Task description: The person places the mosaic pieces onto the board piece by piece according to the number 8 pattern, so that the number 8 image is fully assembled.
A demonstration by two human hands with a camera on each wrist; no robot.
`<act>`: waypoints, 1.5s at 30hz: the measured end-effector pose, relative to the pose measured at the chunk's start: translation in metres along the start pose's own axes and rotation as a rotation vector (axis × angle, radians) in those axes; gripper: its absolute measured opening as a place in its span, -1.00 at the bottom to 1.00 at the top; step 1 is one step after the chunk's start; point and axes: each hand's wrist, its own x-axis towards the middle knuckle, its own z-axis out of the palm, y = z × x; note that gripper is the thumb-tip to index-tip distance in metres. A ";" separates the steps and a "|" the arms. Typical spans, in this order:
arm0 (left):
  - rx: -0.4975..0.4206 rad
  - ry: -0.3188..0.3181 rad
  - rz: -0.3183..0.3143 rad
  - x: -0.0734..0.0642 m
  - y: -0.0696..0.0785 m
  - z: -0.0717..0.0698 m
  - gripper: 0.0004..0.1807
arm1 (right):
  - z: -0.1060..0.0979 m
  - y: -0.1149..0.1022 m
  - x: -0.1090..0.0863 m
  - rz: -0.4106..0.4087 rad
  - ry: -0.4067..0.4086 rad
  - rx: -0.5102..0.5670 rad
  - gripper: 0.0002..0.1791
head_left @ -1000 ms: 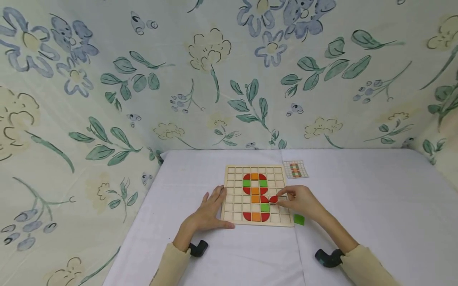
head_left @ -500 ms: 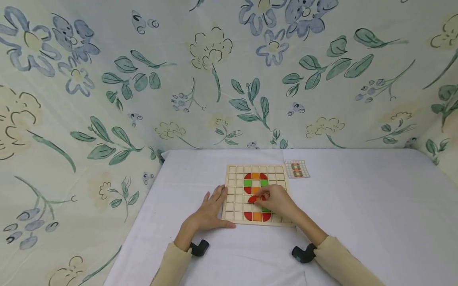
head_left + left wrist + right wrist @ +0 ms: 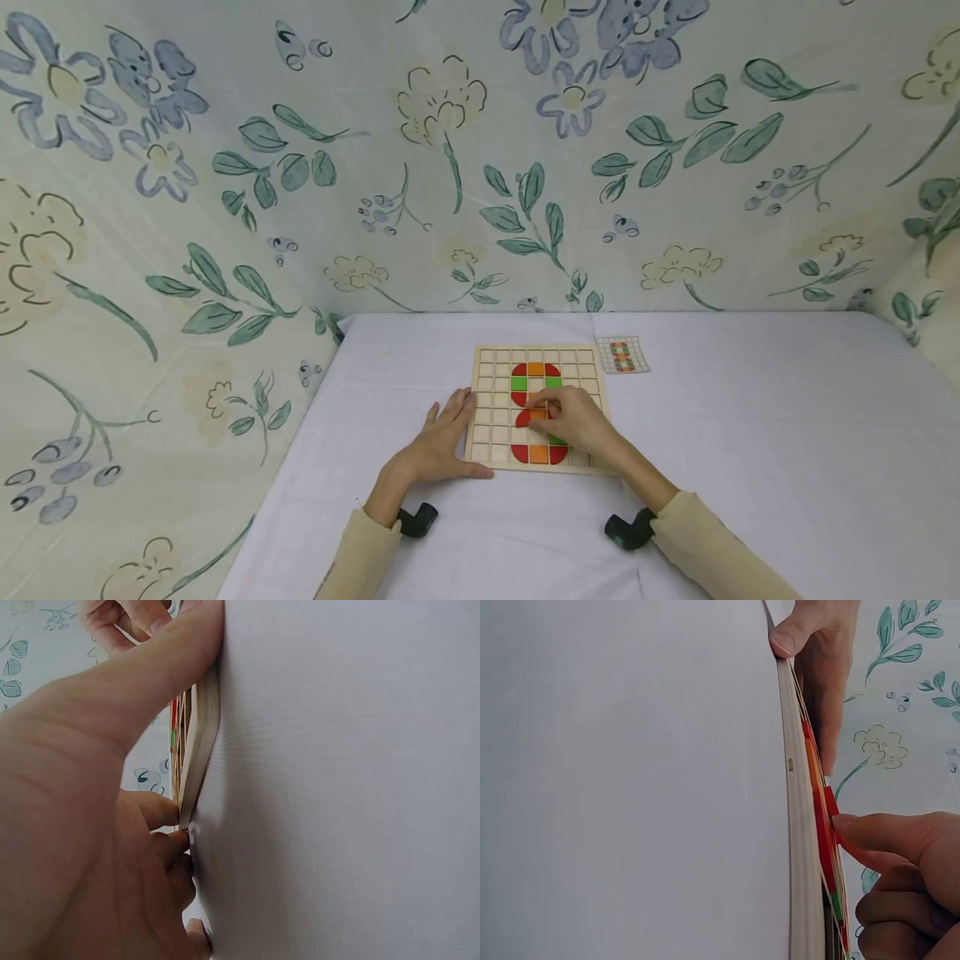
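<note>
In the head view a wooden grid board (image 3: 492,437) lies on the table, with red, orange and green tiles set in several cells. My left hand (image 3: 438,443) rests against its left and front edges, fingers spread and thumb along the front. Over the middle of the board, my right hand (image 3: 577,418) pinches a red rounded-corner tile (image 3: 522,419) between thumb and finger, left of an orange tile. The right wrist view shows that red tile (image 3: 832,799) tilted at the thumb tip. My right hand hides part of the pattern.
A small pattern card (image 3: 624,356) with a coloured grid lies beyond the board's right corner. White cloth covers the table (image 3: 750,417), and a floral curtain (image 3: 480,167) hangs behind it. A dark device (image 3: 632,531) sits at each wrist.
My right hand has moved left across the board with the red tile, then slightly further left. The forearm now covers where a green tile lay beside the board. My left hand stays put.
</note>
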 end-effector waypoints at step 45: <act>-0.017 0.014 0.016 -0.001 0.000 0.000 0.40 | -0.037 0.021 -0.011 0.069 0.025 0.063 -0.73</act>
